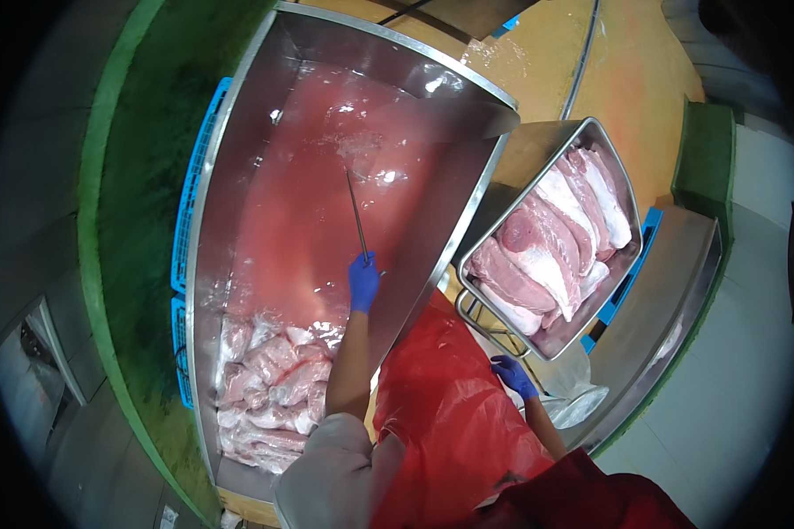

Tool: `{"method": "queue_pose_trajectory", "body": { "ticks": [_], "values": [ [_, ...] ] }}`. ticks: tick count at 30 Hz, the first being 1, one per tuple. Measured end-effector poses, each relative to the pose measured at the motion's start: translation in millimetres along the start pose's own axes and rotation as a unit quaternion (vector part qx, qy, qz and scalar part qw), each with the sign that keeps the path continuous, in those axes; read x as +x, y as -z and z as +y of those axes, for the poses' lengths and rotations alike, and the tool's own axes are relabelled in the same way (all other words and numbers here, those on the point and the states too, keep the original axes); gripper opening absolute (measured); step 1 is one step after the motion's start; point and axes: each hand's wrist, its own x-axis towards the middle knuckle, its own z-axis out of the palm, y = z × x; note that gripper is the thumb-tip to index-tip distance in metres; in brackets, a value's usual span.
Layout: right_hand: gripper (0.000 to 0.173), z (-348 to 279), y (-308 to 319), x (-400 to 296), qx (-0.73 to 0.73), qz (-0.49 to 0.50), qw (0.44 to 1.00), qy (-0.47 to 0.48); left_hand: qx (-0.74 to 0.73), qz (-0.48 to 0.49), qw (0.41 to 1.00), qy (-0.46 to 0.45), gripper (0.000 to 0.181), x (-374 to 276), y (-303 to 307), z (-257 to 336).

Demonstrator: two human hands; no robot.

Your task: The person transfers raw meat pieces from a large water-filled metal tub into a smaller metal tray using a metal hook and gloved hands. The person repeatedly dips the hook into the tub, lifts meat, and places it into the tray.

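Observation:
My left hand (pixel 362 284), in a blue glove, is closed around a long thin metal rod (pixel 355 211). A short end of metal sticks out beside the fist, and the rod's far tip meets reddish liquid (pixel 291 211) in a large stainless steel tank (pixel 473 205). Pieces of raw meat (pixel 271 383) are heaped at the tank's near end, partly wet. Also gloved in blue, my right hand (pixel 515 377) is low beside the metal handle (pixel 486 327) of a steel tub (pixel 625 168). Whether it grips the handle is unclear. Long cuts of raw meat (pixel 549 231) fill the tub.
Blue plastic crates (pixel 202 185) line the tank's left side, by a green floor strip (pixel 152 198). Clear plastic sheeting (pixel 572 403) hangs below the tub. A steel trough (pixel 668 278) runs along the right. My red apron (pixel 450 397) is close to the tank's edge.

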Motion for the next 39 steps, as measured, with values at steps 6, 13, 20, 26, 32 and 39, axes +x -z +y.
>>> {"method": "queue_pose_trajectory", "body": {
  "ticks": [6, 13, 20, 26, 32, 39],
  "values": [
    [0.039, -59, 17, 39, -0.143, -0.015, 0.987, 0.078, -0.074, -0.020, 0.996, 0.053, 0.027, -77, 107, 97],
    [0.031, -75, 46, 45, 0.065, 0.070, 0.985, 0.143, -0.019, 0.153, 0.979, -0.134, 0.033, -88, 72, 186],
    [0.040, -16, 59, 45, -0.103, 0.016, 0.990, 0.092, 0.416, 0.075, 0.906, 0.028, 0.031, 73, 8, 70],
    [0.038, 24, 41, 28, 0.110, 0.091, 0.987, 0.078, 0.449, 0.021, 0.893, -0.028, 0.037, -57, 28, 130],
    [0.039, -40, 21, 78, -0.048, 0.041, 0.958, 0.278, 0.477, 0.113, 0.800, -0.345, 0.050, -187, 99, 313],
    [0.039, -209, 58, 12, -0.077, -0.031, 0.893, 0.442, 0.279, 0.156, 0.748, -0.581, 0.033, -361, 86, 493]
  ]
}}
